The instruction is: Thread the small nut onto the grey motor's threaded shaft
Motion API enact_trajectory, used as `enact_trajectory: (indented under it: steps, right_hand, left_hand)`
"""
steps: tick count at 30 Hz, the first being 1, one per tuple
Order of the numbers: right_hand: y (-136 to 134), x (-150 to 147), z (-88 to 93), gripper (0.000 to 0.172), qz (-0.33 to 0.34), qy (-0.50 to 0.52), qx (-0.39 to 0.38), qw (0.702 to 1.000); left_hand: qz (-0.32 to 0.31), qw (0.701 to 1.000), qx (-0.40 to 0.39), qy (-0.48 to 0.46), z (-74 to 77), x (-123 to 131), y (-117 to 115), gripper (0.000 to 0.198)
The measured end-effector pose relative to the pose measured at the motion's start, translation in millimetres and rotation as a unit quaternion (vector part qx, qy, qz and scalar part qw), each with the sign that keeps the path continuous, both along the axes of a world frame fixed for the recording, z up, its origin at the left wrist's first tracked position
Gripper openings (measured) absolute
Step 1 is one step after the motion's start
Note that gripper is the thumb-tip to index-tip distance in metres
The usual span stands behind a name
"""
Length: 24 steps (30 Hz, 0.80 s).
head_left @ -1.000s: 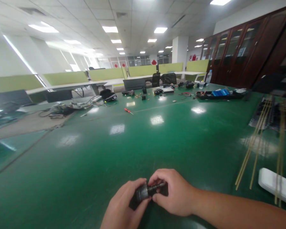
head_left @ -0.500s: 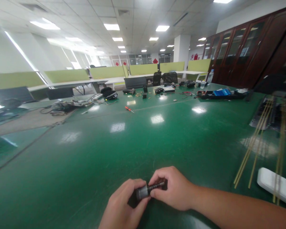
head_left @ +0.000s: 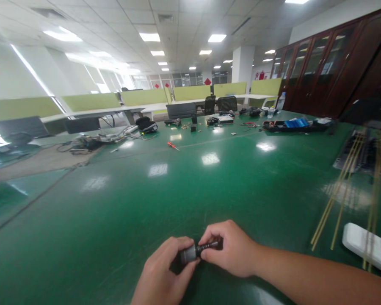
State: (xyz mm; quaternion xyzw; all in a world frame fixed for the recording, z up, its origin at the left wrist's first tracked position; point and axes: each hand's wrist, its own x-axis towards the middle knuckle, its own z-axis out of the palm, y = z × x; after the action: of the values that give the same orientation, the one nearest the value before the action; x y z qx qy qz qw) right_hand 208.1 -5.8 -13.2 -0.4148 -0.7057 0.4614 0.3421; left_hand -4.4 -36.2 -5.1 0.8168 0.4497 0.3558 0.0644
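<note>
Just above the green tabletop (head_left: 190,190), near its front edge, both hands hold one small part. It is a dark grey cylinder (head_left: 188,254) with a thinner, ridged dark shaft (head_left: 208,245) pointing to the right. My left hand (head_left: 165,271) is closed round the cylinder, thumb below and fingers above. With thumb and forefinger, my right hand (head_left: 233,250) pinches the shaft close to where it meets the cylinder. Its other fingers are curled and partly hidden. I cannot tell whether shaft and cylinder are one piece.
A red-handled screwdriver (head_left: 172,146) lies farther back. Along the far edge are a black tray with blue items (head_left: 296,123), small black boxes and cables. Thin yellow rods (head_left: 338,190) and a white case (head_left: 366,243) lie at the right. Grey cloth (head_left: 51,159) covers the left.
The hands and the part stay almost in place. The view has shifted very slightly; the grip of both hands looks the same.
</note>
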Motion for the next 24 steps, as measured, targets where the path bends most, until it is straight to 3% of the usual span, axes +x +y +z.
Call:
enact_trajectory:
  steps: [24]
  right_hand:
    - [-0.6,0.9,4.6,0.01,0.009,-0.014,-0.011,1.0]
  left_hand:
    - [0.013,1.0,-0.001,-0.002,8.4,1.9,-1.2,0.015]
